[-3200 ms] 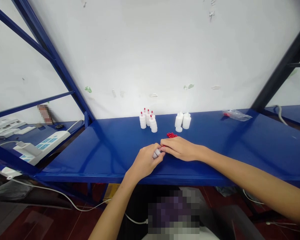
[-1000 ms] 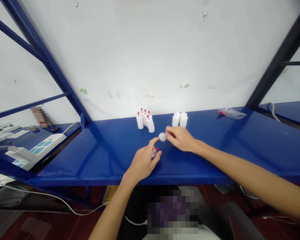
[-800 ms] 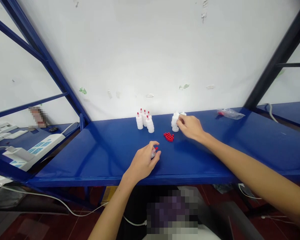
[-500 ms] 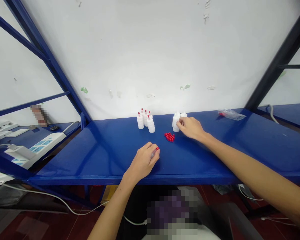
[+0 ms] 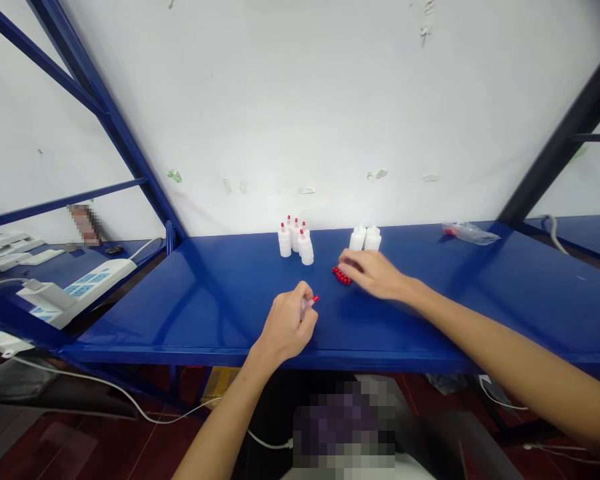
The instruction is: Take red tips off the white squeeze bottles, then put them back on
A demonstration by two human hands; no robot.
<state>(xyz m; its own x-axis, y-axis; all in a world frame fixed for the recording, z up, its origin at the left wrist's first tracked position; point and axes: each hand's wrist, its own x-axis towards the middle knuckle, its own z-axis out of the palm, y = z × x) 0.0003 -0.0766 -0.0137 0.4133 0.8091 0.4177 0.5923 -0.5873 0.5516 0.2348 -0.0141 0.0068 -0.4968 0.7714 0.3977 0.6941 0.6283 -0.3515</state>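
My left hand (image 5: 289, 323) is closed around a small white squeeze bottle (image 5: 305, 307). The bottle's red cap (image 5: 315, 299) pokes out past my fingers; most of its body is hidden. Over a small pile of red caps (image 5: 342, 276) hovers my right hand (image 5: 373, 271), fingers bent and thumb apart, with no held thing visible. Behind it stand white bottles (image 5: 358, 238) without red caps, their lower parts partly covered by the hand. To the left, several white bottles with red caps (image 5: 306, 249) stand upright in a cluster.
A blue table (image 5: 205, 287) runs along a white wall (image 5: 300, 120). At the back right lies a clear plastic bag (image 5: 473, 233) with something red in it. A white power strip (image 5: 87, 290) is at the left, beyond the blue frame post (image 5: 125, 140).
My right hand has moved left and toward me, from the uncapped bottles to the red cap pile. My left hand still grips its bottle, whose red cap shows more. The view has shifted slightly.
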